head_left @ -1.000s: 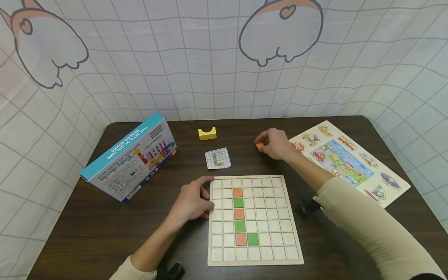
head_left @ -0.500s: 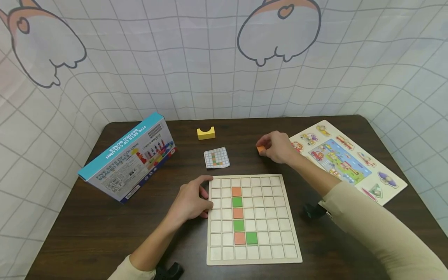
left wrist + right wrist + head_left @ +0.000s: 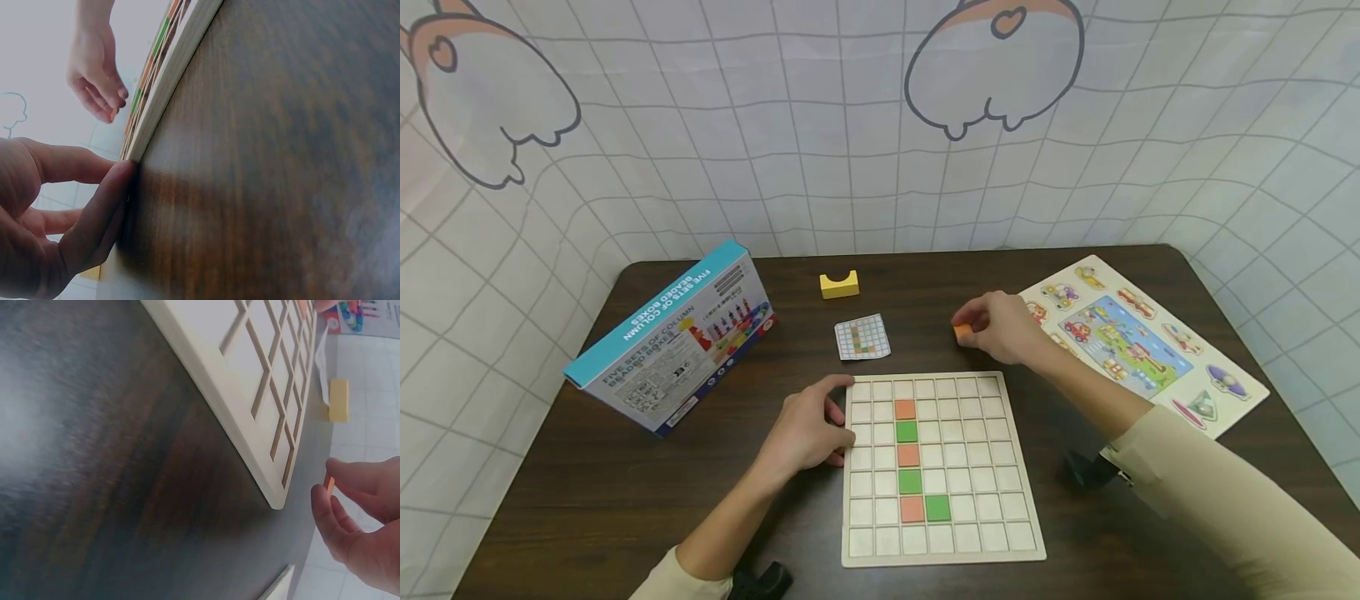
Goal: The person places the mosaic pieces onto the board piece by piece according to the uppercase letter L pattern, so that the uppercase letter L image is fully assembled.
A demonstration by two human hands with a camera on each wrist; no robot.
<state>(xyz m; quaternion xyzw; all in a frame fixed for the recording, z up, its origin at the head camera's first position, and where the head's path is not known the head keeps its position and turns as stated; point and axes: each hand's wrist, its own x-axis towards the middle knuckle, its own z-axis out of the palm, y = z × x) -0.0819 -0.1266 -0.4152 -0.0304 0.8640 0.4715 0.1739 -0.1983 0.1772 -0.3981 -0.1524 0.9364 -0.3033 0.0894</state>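
Note:
My right hand (image 3: 1006, 329) pinches a small orange square tile (image 3: 962, 332) between thumb and fingertips, held past the far right corner of a wooden grid board (image 3: 943, 561). In the right wrist view only the thin edge of the tile (image 3: 329, 483) shows between the fingers. At the board's left side, my left hand (image 3: 805, 427) rests its thumb and fingertips against the rim, spread along it. Orange tiles (image 3: 908, 455) and green tiles (image 3: 910, 482) alternate down one column of the grid, with another green tile (image 3: 937, 507) beside the lowest orange one.
A pattern card (image 3: 862, 337) lies beyond the board, with a yellow arched block (image 3: 839, 286) behind it. The blue and white box (image 3: 681, 342) stands at the left. At the right, a picture puzzle board (image 3: 1138, 342) lies under the right forearm.
My right hand has come slightly nearer and to the right with the orange tile. My left hand stays at the board's edge. The whole head view has shifted a little.

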